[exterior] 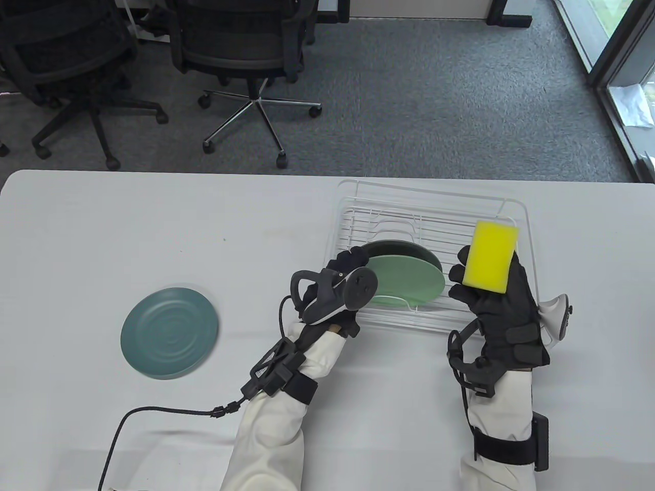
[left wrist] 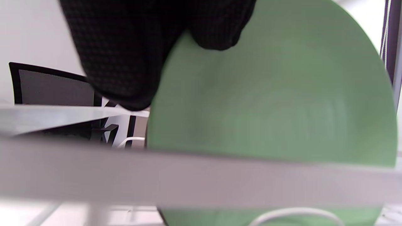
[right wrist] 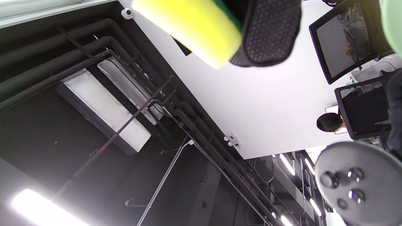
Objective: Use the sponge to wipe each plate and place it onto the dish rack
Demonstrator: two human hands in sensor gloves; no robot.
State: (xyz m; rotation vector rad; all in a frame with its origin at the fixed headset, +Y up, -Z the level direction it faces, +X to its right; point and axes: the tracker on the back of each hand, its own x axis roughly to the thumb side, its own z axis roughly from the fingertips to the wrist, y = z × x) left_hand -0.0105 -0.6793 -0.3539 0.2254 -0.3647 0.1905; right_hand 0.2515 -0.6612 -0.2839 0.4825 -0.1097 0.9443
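A light green plate (exterior: 409,281) stands on edge in the white wire dish rack (exterior: 517,204), in front of a dark green plate (exterior: 394,249). My left hand (exterior: 350,263) grips the light green plate (left wrist: 276,103) by its left rim, with a gloved fingertip (left wrist: 216,31) over its face. My right hand (exterior: 473,286) is raised over the rack's front right part, pinching an upright yellow sponge (exterior: 492,257). In the right wrist view the sponge (right wrist: 188,25) shows at the top under a fingertip (right wrist: 267,34). A teal plate (exterior: 170,332) lies flat on the table at the left.
The white table (exterior: 153,230) carries the rack at right centre. A black cable (exterior: 153,411) trails from my left wrist toward the front edge. Office chairs (exterior: 245,46) stand on the carpet beyond the table's far edge.
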